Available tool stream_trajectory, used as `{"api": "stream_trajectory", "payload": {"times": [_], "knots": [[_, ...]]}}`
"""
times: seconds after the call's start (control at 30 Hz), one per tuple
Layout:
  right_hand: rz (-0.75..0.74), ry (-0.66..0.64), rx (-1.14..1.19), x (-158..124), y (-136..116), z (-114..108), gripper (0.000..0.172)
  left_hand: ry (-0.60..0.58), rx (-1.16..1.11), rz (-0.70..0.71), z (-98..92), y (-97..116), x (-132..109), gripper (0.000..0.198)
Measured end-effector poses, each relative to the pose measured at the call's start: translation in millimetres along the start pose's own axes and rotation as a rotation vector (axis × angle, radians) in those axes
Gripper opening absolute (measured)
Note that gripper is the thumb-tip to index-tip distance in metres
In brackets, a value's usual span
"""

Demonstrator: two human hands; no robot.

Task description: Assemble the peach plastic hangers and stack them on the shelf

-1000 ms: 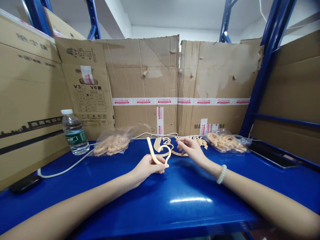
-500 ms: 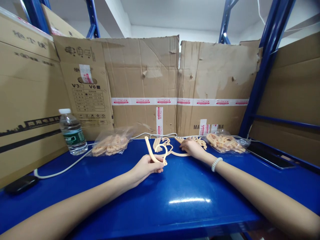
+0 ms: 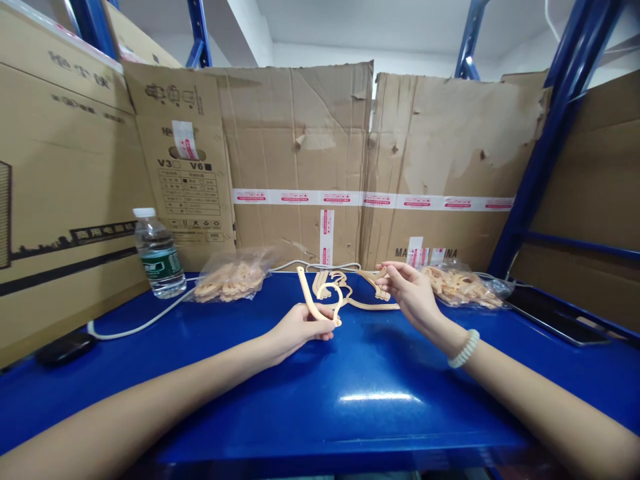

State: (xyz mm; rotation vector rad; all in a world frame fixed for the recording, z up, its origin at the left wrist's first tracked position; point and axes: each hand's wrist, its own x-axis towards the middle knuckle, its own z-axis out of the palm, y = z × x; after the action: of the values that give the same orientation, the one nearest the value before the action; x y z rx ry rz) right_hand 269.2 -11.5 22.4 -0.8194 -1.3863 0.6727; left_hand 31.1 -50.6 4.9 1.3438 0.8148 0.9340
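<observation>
My left hand (image 3: pixel 299 327) is closed on a beige curved plastic piece (image 3: pixel 316 301) and holds it upright just above the blue table (image 3: pixel 350 373). My right hand (image 3: pixel 413 293) is raised off the table and pinches a small beige plastic part (image 3: pixel 376 278) between its fingertips. A loose heap of similar beige plastic pieces (image 3: pixel 345 293) lies on the table between and behind both hands. A white bead bracelet (image 3: pixel 464 349) circles my right wrist.
Two clear bags of beige parts lie at the back, one left (image 3: pixel 233 277) and one right (image 3: pixel 463 285). A water bottle (image 3: pixel 159 253), a white cable (image 3: pixel 135 327) and a black device (image 3: pixel 65 347) sit at left. A dark tablet (image 3: pixel 555 308) lies at right. Cardboard boxes (image 3: pixel 300 160) wall the table.
My right hand went down to the heap of pieces, then lifted off the table holding a small beige part. My left hand kept its curved piece almost still.
</observation>
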Motion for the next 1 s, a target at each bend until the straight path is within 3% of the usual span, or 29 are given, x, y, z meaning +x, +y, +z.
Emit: {"api": "stream_trajectory", "payload": {"times": [0.17,0.37,0.5,0.6,0.7,0.83,1.0], "knots": [[0.243,0.044,0.341,-29.3,-12.7,21.4,0.037,0.008,0.012,-0.011,-1.2,-1.3,-0.9,0.034],[0.312,-0.005,0.255,-41.9,-13.3,30.1,0.041,-0.001,0.043,0.0,-2.1,-3.9,-1.1,0.032],[0.397,-0.001,0.349,-41.6,-17.3,29.7,0.065,-0.015,0.072,0.029,-1.8,-4.6,0.3,0.026],[0.509,-0.105,0.431,-41.7,-17.7,31.4,0.072,-0.04,0.106,0.057,-1.8,-3.9,0.4,0.021],[0.549,-0.21,0.443,-43.8,-12.5,33.9,0.061,-0.067,0.15,0.08,-2.0,-2.3,-0.7,0.016],[0.549,-0.325,0.374,-47.2,-4.2,35.6,0.049,-0.066,0.17,0.118,-1.5,-1.0,-2.1,0.015],[0.495,-0.46,0.355,-48.9,-3.1,36.1,0.053,-0.076,0.178,0.118,-1.5,-2.2,-2.7,0.017]]}}
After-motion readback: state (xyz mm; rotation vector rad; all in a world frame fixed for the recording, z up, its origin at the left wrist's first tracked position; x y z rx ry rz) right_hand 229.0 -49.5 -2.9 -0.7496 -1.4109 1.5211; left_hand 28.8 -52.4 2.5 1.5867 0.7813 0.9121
